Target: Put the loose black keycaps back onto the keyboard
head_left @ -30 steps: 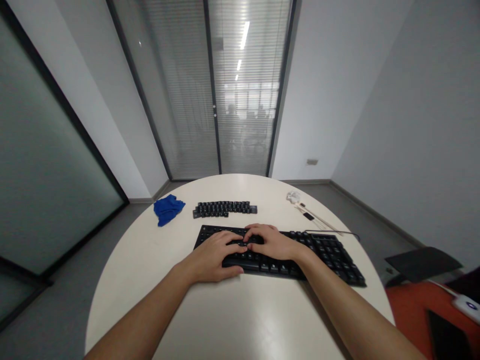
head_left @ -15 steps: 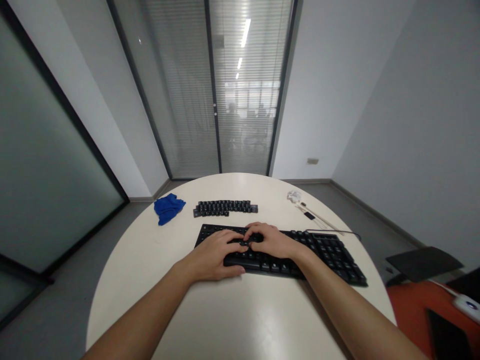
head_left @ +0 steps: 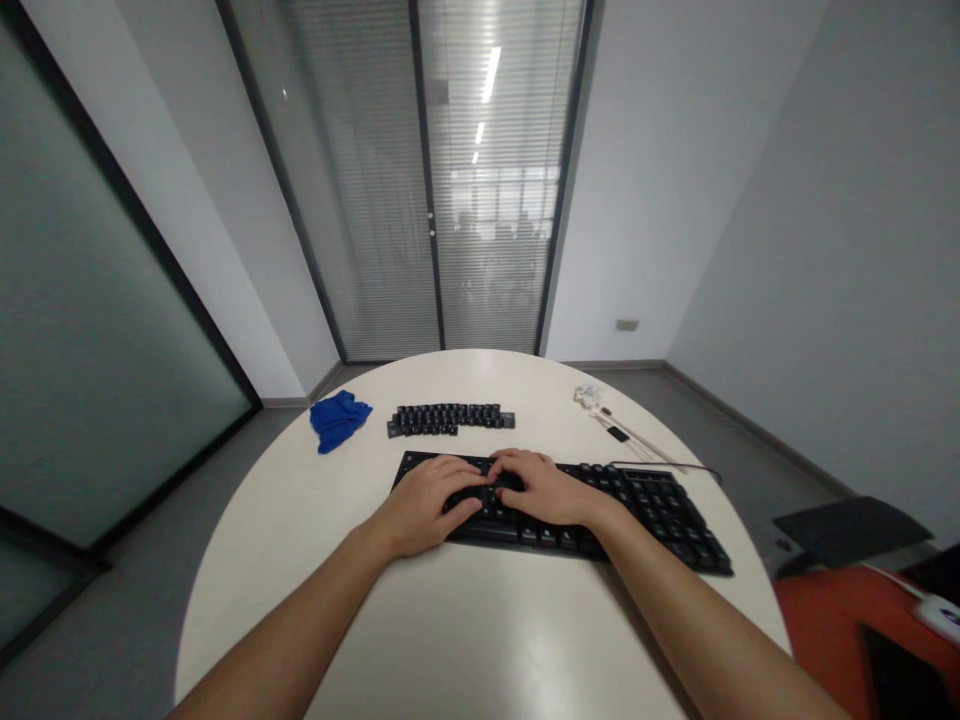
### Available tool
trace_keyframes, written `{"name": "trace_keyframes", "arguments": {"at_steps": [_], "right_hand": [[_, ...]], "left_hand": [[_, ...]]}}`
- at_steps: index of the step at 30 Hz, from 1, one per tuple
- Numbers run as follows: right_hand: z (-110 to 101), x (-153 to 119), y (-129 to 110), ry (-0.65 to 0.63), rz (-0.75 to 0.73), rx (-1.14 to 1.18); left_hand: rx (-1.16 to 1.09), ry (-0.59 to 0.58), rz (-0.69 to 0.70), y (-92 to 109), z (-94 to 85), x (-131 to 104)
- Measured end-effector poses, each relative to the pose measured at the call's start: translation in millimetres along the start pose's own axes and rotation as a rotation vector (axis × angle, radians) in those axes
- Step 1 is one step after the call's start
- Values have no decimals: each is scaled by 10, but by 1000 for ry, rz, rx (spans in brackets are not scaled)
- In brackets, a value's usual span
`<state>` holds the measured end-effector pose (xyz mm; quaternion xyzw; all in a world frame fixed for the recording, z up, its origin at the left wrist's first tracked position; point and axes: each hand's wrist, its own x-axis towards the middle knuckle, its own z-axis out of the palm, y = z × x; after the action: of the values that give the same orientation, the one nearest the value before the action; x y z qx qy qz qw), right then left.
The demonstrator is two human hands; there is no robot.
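A black keyboard (head_left: 540,537) lies crosswise on the round table in front of me. My left hand (head_left: 433,500) rests over its left end, fingers reaching to the right across the keys and thumb apart from them, with nothing visible in it. Over the middle keys, my right hand (head_left: 544,488) is curved, with a dark gap between thumb and forefinger; its fingertips touch or almost touch the keys near my left fingertips. Behind the keyboard, loose black keycaps (head_left: 450,418) stand grouped in rows. My hands hide much of the keyboard's left half.
A crumpled blue cloth (head_left: 339,420) lies at the table's left. At the right are a crumpled white bundle (head_left: 587,395), thin pale sticks (head_left: 637,437) and a small black piece (head_left: 618,433). The keyboard cable (head_left: 697,466) runs off the right side near an orange chair (head_left: 825,620).
My left thumb has moved up from the keyboard's front edge, and the left thumb and forefinger have drawn apart. My right hand stays in nearly the same place.
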<state>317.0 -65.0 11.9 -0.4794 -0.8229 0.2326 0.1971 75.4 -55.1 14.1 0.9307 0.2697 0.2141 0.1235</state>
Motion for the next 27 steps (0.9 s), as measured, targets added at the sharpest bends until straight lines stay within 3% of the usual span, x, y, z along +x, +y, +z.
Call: {"name": "trace_keyframes", "arguments": {"at_steps": [5, 9, 20, 27], "right_hand": [[-36, -31, 15, -34, -37, -22], [-60, -47, -7, -22, -69, -50], [-28, -65, 22, 21, -87, -101], [-20, -71, 39, 25, -110, -105]], "left_hand": [[134, 216, -183, -228, 36, 32], [241, 254, -306, -455, 21, 84], [472, 83, -256, -682, 21, 617], [475, 27, -291, -732, 80, 746]]}}
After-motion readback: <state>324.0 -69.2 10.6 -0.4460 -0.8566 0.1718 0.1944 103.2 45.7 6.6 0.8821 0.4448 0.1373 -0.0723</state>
